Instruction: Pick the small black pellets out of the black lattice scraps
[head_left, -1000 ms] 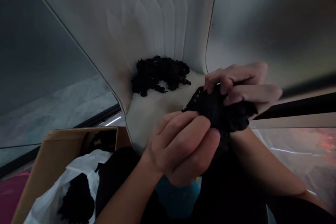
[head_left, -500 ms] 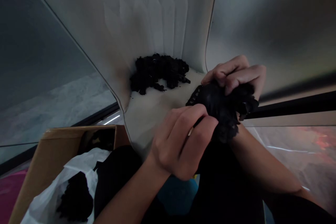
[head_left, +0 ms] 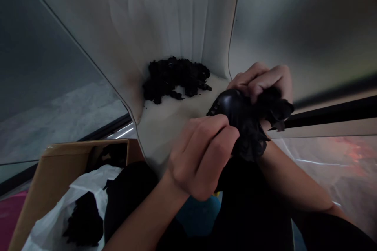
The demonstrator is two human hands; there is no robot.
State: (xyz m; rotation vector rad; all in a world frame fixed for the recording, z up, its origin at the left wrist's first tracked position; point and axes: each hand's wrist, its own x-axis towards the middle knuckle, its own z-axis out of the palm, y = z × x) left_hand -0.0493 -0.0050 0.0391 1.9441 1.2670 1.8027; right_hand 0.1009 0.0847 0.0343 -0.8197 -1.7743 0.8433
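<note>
Both hands grip a black, rubbery-looking piece [head_left: 246,129] with ruffled edges and what looks like a row of small holes on its left side. Its exact kind is not clear. My left hand [head_left: 203,155] has its fingers curled in and pinches the lower left edge. Bent over the top, the fingers of my right hand [head_left: 262,80] hold the upper right part, and some of them are hidden behind it. Beyond my hands, a pile of ragged black scraps [head_left: 176,76] lies on the pale chair seat [head_left: 163,125].
At lower left stands a cardboard box [head_left: 61,160] with dark items inside. A white plastic bag [head_left: 50,215] in front of it holds a black clump [head_left: 84,221]. Grey panels flank the chair. Something blue [head_left: 200,215] shows between my dark-clothed legs.
The black piece has shifted shape between my hands, with a smooth, shiny bulge now facing up. Both hands keep their hold. The view has moved slightly.
</note>
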